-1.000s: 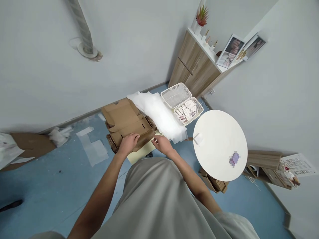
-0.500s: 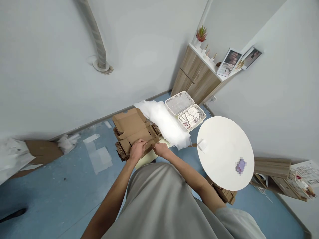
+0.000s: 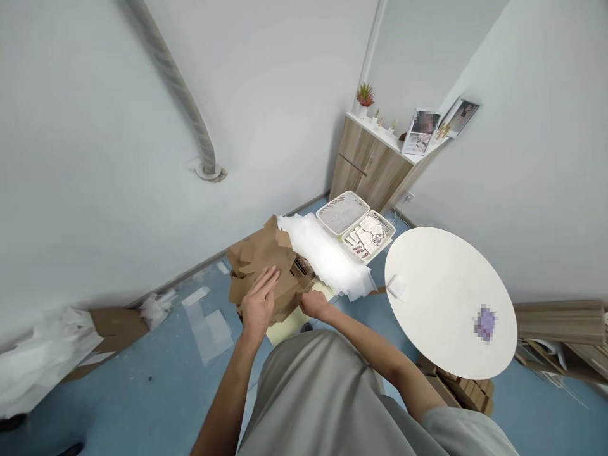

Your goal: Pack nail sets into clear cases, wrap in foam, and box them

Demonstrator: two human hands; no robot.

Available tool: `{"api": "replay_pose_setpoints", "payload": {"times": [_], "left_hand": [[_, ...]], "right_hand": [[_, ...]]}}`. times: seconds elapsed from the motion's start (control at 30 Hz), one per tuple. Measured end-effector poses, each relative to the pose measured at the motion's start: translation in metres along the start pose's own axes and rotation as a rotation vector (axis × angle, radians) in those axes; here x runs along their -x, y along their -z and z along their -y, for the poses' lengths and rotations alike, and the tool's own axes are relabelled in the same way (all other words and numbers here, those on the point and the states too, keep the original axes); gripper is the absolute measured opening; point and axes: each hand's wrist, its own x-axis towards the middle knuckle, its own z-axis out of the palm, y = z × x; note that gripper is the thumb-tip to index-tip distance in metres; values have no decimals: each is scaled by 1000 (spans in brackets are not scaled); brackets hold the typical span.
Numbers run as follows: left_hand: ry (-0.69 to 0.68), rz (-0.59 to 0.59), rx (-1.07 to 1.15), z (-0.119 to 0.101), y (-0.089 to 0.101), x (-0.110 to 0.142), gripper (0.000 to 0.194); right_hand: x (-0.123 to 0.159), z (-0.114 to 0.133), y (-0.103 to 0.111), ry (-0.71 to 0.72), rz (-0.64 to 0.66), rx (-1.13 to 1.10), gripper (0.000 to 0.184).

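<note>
L hand [image 3: 259, 307] open, flat on cardboard [image 3: 263, 250] beside white sheets [image 3: 320, 247]; R hand [image 3: 313, 304] curled at its edge, grip unclear. Uneven pull might tear it.

We saw pale grey walls [image 3: 95, 139] meeting in a corner, with a dark skirting [image 3: 199, 264] above a blue floor [image 3: 156, 405] marked by small specks. A wrapped pipe [image 3: 173, 79] ran down to a round collar [image 3: 208, 171] on the left-hand wall. Near the corner we had a wood-grain cabinet [image 3: 375, 161] with a white top, which bore a red and green plant [image 3: 365, 95] and picture frames [image 3: 420, 132]. A round white table [image 3: 446, 297] stood to our right, and beyond it a low wooden unit [image 3: 560, 322]. The light we saw was soft and cool.
</note>
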Motion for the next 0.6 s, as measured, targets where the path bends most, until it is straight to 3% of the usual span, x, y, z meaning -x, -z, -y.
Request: {"api": "replay_pose_setpoints", "payload": {"times": [0.07,0.17,0.27,0.33,0.47,0.6], "left_hand": [[-117,-14,11,-14,3,-8,41],[-254,47,11,-31,-6,-19,45],[-374,167,9,-47,-30,-29,49],[-489,241,24,-61,-52,-35,52],[-750,387,75,-97,-106,-43,63],[-921,523,134,-138,-171,-35,72]], "right_hand": [[10,-12,12,16,-104,-122,22],[37,-42,42,-6,-429,-437,30],[80,-80,77,-130,-791,-724,48],[116,-105,96,-207,-970,-800,48],[184,-146,107,-299,-1034,-823,38],[238,-186,79,-497,-1141,-853,33]]}}
